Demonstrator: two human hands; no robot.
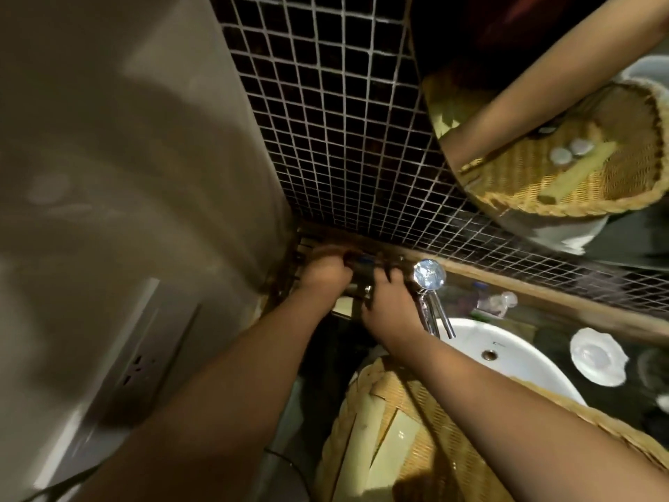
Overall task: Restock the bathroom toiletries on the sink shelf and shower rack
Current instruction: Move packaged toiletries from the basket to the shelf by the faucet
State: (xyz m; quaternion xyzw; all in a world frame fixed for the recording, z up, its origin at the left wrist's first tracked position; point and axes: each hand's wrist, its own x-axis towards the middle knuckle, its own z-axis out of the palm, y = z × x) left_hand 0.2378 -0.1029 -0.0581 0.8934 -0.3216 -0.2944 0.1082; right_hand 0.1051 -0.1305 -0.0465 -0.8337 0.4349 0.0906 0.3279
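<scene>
Fingers of the left hand are curled round one end of a small dark toiletry with a blue mark, and those of the right hand are bent over its other end. Blur hides exactly how the tips sit. The item is held low in the corner, where the dark mosaic tile wall meets the plain side wall, just above the left end of the narrow wooden sink shelf and just left of the chrome tap.

Below the forearms a woven yellow wicker basket rests over the rim of the white ceramic basin. It carries flat pale-green cardboard boxes, presumably the remaining stock. Further along the shelf lies a clear plastic bottle, and a white scalloped dish sits on the dark worktop.

The dark item looks small and light, probably smooth plastic or metal. That makes it likely slippery in a damp corner, and it would roll if laid down carelessly. A hold across its middle, thumb against two fingertips, should let it be stood upright. The boxes look light but crushable, so they are best taken by their long edges. The tap handle is close by, and a careless wrist could knock it.
</scene>
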